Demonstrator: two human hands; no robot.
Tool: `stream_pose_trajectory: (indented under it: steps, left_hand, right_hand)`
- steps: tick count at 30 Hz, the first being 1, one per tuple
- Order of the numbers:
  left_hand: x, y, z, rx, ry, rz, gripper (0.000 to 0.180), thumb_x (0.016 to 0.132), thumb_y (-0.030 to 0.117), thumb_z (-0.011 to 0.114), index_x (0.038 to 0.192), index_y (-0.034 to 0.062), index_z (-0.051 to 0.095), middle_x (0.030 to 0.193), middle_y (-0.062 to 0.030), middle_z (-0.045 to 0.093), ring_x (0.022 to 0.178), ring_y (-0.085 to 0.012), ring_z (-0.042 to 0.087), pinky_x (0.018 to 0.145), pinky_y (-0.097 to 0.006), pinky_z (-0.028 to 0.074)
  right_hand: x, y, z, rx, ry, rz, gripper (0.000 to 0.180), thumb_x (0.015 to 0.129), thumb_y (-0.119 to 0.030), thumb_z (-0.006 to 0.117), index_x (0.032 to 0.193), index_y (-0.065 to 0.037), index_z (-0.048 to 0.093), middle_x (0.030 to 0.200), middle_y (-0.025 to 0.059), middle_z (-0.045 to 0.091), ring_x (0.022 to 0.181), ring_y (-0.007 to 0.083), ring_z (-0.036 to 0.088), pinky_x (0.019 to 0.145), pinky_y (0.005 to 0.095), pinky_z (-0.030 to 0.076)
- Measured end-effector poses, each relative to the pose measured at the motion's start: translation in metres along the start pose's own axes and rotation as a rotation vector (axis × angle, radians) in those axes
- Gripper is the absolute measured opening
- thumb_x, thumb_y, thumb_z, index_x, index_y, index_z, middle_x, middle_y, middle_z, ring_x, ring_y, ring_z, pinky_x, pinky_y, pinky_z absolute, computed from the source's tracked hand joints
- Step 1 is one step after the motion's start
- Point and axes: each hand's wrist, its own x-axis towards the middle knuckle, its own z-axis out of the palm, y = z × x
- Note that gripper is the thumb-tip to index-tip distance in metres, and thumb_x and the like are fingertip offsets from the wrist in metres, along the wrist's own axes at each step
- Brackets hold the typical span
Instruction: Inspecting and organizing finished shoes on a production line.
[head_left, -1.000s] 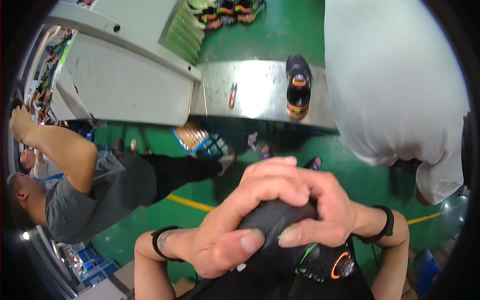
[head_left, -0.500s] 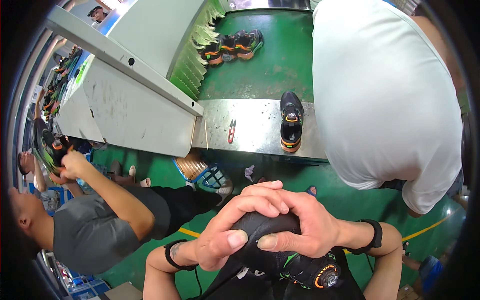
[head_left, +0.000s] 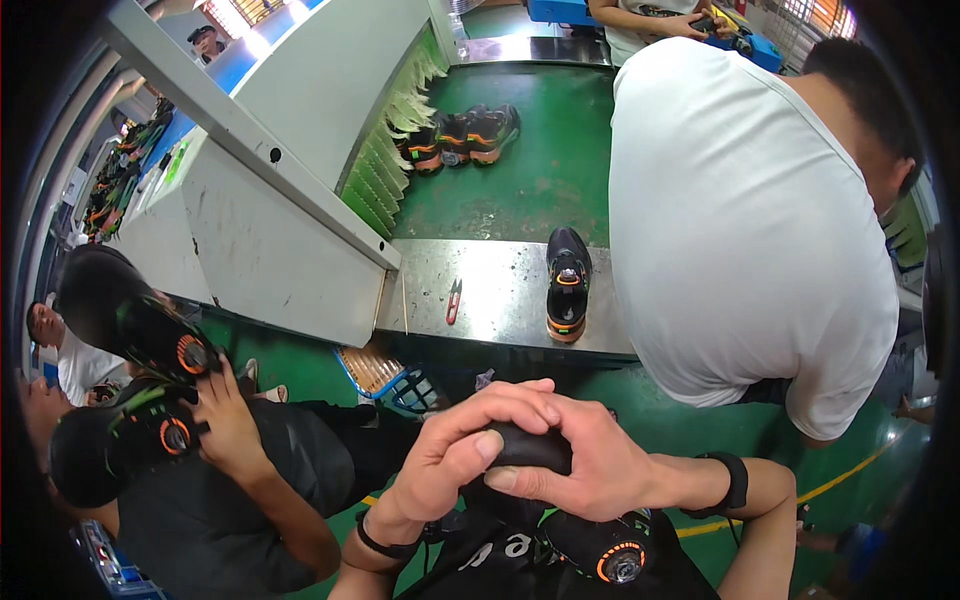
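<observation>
Black sneaker (head_left: 560, 500), with an orange dial closure at its 5 o'clock end, sits at 6 o'clock in view, below the steel table (head_left: 500, 300). Left hand (head_left: 455, 455) and right hand (head_left: 590, 465) are both curled tight over its rounded end. It looks light, soft-uppered and grippy; hold the firmer sole edge.

no packages, labels, signs, screens visible
</observation>
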Motion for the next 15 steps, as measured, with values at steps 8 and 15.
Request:
stream_pose_trajectory:
  steps: [8, 15]
  left_hand:
    - [-0.002, -0.005, 0.042, -0.103, 0.019, -0.155, 0.048, 0.089, 0.019, 0.042, 0.13, -0.0052, 0.05, 0.145, -0.0215, 0.037, 0.131, -0.0312, 0.041, 0.111, -0.041, 0.027]
    - [-0.017, -0.026, 0.071, -0.006, 0.135, -0.216, 0.041, 0.093, 0.017, 0.043, 0.127, -0.0036, 0.052, 0.138, -0.017, 0.046, 0.127, -0.0264, 0.043, 0.109, -0.039, 0.031]
  right_hand:
    - [-0.034, 0.007, -0.012, 0.009, -0.021, -0.098, 0.051, 0.082, -0.03, 0.074, 0.116, 0.003, 0.055, 0.094, 0.0173, 0.065, 0.087, 0.03, 0.067, 0.077, 0.0359, 0.053]
    - [-0.058, 0.033, -0.016, 0.1, -0.083, -0.048, 0.049, 0.083, -0.029, 0.073, 0.117, 0.002, 0.056, 0.098, 0.0162, 0.066, 0.086, 0.0282, 0.067, 0.076, 0.035, 0.053]
